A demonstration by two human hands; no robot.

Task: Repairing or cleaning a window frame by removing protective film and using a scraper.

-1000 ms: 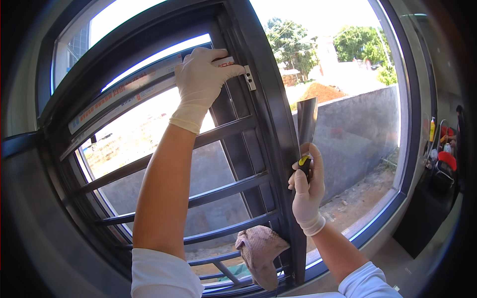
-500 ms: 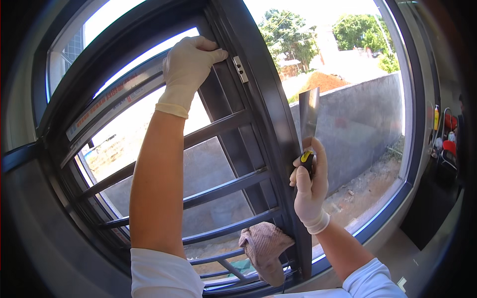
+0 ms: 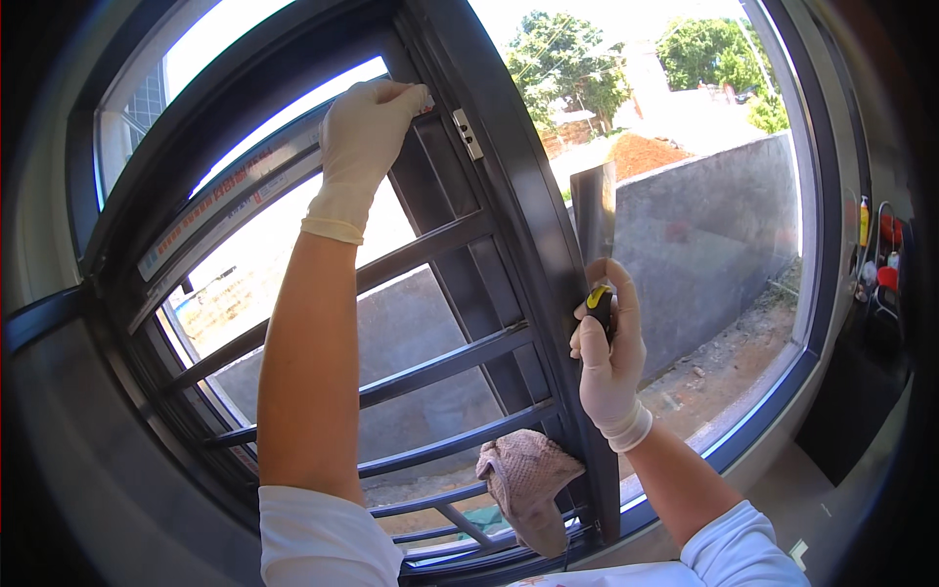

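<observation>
My gloved left hand (image 3: 370, 137) is raised to the top corner of a dark window sash (image 3: 518, 245), fingers pinched over a small piece I cannot make out, just left of a silver fitting (image 3: 468, 133). A film strip with red print (image 3: 210, 201) runs along the rail below and left of it. My gloved right hand (image 3: 610, 362) grips a scraper with a black-and-yellow handle (image 3: 600, 304); its broad metal blade (image 3: 593, 210) points up beside the sash's outer edge. A crumpled pinkish cloth (image 3: 523, 470) hangs on the lower bars.
Horizontal dark bars (image 3: 430, 352) cross the sash. Through the large window are a grey wall (image 3: 704, 245), an orange soil mound (image 3: 641, 157) and trees. At the far right stand a yellow bottle (image 3: 864, 220) and red items (image 3: 886, 277) above a dark panel (image 3: 841, 401).
My left hand has shifted up and left, its thumb drawing in toward the fingertips. My right hand still holds the scraper upright. The view has shifted slightly.
</observation>
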